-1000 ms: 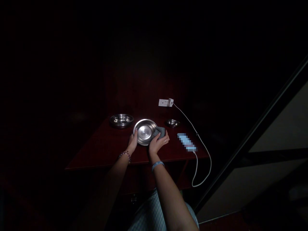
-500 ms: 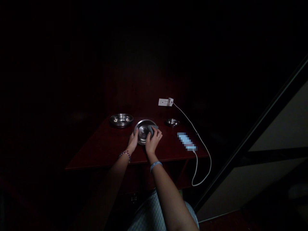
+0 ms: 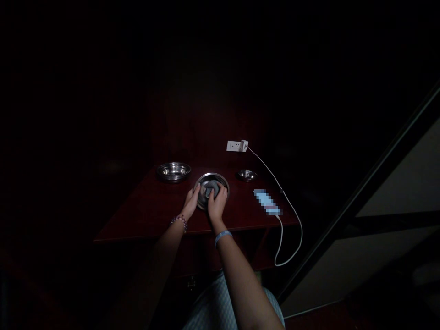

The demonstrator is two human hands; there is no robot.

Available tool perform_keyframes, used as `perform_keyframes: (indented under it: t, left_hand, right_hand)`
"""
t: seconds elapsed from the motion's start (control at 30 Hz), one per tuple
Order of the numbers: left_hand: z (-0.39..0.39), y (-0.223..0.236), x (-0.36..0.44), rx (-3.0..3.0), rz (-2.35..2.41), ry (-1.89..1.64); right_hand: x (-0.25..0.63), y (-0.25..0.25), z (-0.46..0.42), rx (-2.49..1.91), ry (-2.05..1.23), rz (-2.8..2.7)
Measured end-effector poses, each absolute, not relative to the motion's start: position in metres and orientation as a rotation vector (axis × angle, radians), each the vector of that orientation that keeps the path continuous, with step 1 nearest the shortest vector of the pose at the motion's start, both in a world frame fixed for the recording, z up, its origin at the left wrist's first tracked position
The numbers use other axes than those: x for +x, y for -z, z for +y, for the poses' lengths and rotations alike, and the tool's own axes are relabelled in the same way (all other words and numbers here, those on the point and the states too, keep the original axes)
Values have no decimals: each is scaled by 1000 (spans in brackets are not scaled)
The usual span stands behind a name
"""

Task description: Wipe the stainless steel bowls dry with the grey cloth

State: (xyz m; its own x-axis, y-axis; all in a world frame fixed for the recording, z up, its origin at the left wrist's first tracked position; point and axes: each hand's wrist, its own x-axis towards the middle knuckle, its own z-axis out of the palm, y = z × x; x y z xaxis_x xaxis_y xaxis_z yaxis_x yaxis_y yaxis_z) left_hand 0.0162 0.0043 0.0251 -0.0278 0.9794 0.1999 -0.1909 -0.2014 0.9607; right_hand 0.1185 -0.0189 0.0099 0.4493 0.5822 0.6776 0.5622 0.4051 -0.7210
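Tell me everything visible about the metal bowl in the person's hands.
The bowl is round, shiny and silvery, apparently steel, with a thin rim. Its mouth faces the wearer. The left hand grips its left edge, thumb over the rim; the right hand holds a grey cloth inside it, hiding much of the bottom. It is above the dark red table; whether it touches the top is unclear.

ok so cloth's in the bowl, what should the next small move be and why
Probably sweep the grey cloth outward along the inner wall of the metal bowl: the right hand has it bunched inside, part of the wall shows uncovered, and the left hand grips the bowl's left side, which should steady it.
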Motion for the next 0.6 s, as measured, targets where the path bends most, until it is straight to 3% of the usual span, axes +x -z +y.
perform_keyframes:
  t: [0.6]
  left_hand:
    - [9, -20, 13, 1229, 912, -1457]
  right_hand:
    - [117, -11, -20, -1186, -74, -1421]
